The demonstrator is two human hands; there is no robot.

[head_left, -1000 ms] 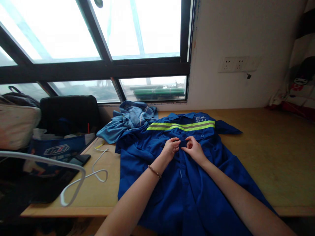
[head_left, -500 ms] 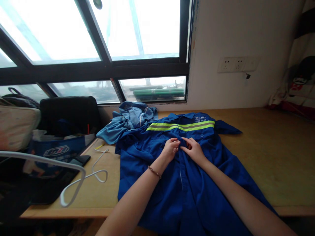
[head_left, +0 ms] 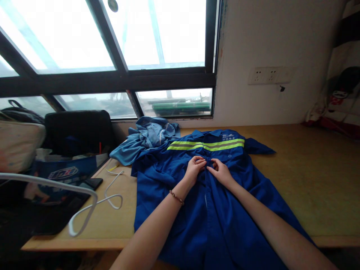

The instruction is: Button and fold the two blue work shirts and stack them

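Observation:
A dark blue work jacket [head_left: 180, 210] lies front up on the table, its collar toward the window. It has a yellow-green and grey reflective band across the chest and a white logo on one side. My left hand [head_left: 195, 167], with a beaded bracelet on the wrist, pinches the front placket just below the band. Close beside it, my right hand [head_left: 221, 170] grips the placket's edge between thumb and fingers. The bit of cloth between the fingertips is mostly hidden. Lower down, a thin pale line shows along the front opening.
A crumpled light blue garment [head_left: 149, 135] lies beyond the jacket's left sleeve. A white cable [head_left: 112, 200] loops over the left part of the wooden table [head_left: 317, 180]. Bags and a black chair back [head_left: 78, 129] stand at left. Wall sockets [head_left: 267, 75] are at right.
My fingers have shifted slightly on the placket, with the right fingertips drawn in closer on the cloth. The jacket lies as before.

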